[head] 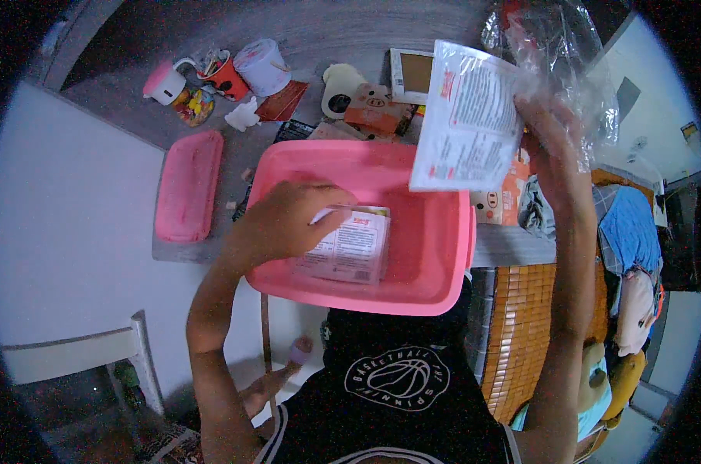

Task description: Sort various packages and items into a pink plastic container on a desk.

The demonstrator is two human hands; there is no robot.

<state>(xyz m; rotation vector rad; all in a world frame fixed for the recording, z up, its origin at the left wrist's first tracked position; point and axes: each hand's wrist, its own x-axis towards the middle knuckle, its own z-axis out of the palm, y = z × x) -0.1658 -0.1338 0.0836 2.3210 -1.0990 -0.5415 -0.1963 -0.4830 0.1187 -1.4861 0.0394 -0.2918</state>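
A pink plastic bin (437, 243) stands at the table's front edge, with flat printed packets (356, 246) lying inside it. My left hand (295, 217) reaches into the bin, its thumb and fingers on the left edge of these packets. Above the bin's right side, my right hand (553, 127) is raised, holding a white printed packet (469, 116) and a crumpled clear plastic bag (577, 69). The packet hangs tilted over the bin's right rim.
A pink lid (189, 185) lies left of the bin. Behind stand a candy jar (194, 107), a red mug (226, 75), a white bucket (262, 66) and a picture frame (408, 75). Orange pig-face packages (376, 107) lie near the bin. A white chair (72, 351) stands lower left.
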